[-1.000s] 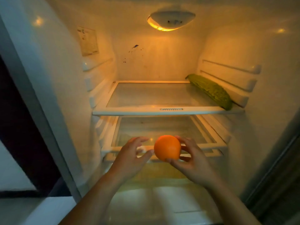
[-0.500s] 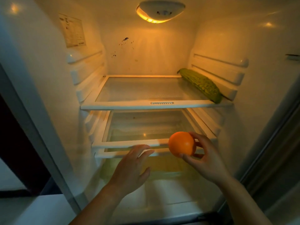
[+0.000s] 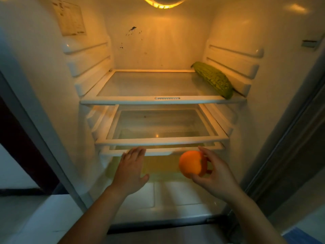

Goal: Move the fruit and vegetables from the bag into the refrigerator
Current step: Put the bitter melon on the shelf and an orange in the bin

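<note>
My right hand (image 3: 217, 175) grips a round orange (image 3: 190, 163) just in front of and below the lowest glass shelf (image 3: 158, 140) of the open refrigerator. My left hand (image 3: 131, 170) is empty with fingers spread, its fingertips reaching the front edge of the crisper cover (image 3: 158, 152) under that shelf. A bumpy green bitter gourd (image 3: 213, 79) lies along the right side of the upper glass shelf (image 3: 149, 101). The bag is out of sight.
The refrigerator lamp (image 3: 164, 2) glows at the top. A yellowish crisper drawer (image 3: 160, 169) sits below the hands. Ribbed shelf rails line both side walls. The left door frame (image 3: 35, 131) and the right door seal (image 3: 284, 141) bound the opening.
The right hand carried the orange down and to the right, away from the left hand. The left hand let go of the orange and reached forward to the crisper cover's edge.
</note>
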